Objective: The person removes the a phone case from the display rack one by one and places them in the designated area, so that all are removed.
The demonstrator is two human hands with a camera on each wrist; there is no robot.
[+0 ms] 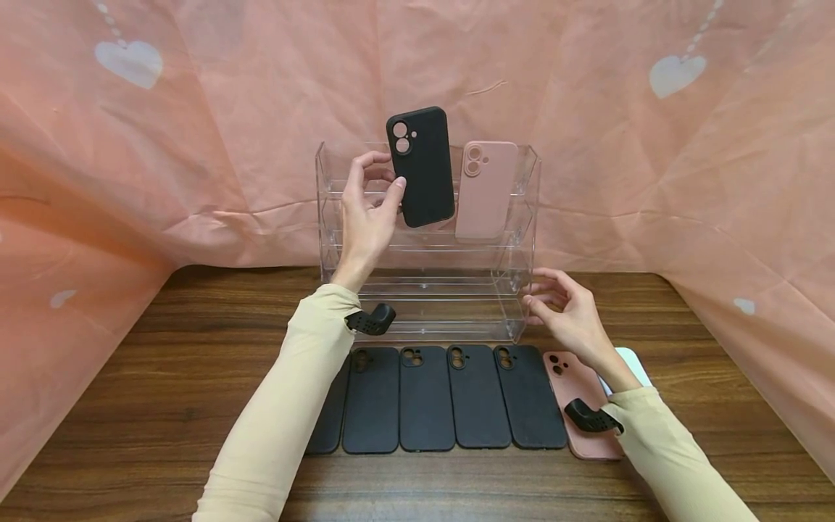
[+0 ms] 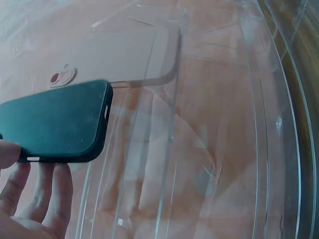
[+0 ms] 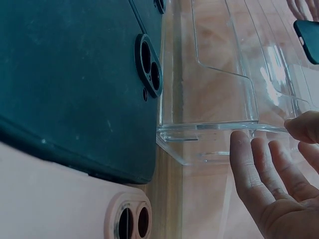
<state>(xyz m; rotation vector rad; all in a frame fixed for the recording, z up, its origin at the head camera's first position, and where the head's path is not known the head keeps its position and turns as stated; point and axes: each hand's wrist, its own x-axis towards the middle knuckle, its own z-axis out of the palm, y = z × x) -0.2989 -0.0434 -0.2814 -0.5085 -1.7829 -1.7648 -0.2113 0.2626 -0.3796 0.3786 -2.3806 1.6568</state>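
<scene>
My left hand (image 1: 373,210) pinches a black phone case (image 1: 424,170) by its side edge, thumb on the back and fingers behind. The case is held upright, slightly tilted, in front of the upper tiers of a clear acrylic display rack (image 1: 427,330). Beside it a pink phone case (image 1: 488,192) leans in the rack's top tier, camera cutout at upper left. Low at the rack's right side is my right hand (image 1: 566,312), its fingers fairly straight along the outside of the side panel (image 3: 214,126). Its thumb tip is right at the panel's edge.
Several black phone cases (image 1: 427,402) lie in a row on the wooden table (image 1: 156,406) before the rack. At the row's right end lie a pink phone case (image 1: 580,380) and a white item (image 1: 633,366), partly under the right forearm. Pink cloth (image 1: 261,109) hangs behind and at both sides.
</scene>
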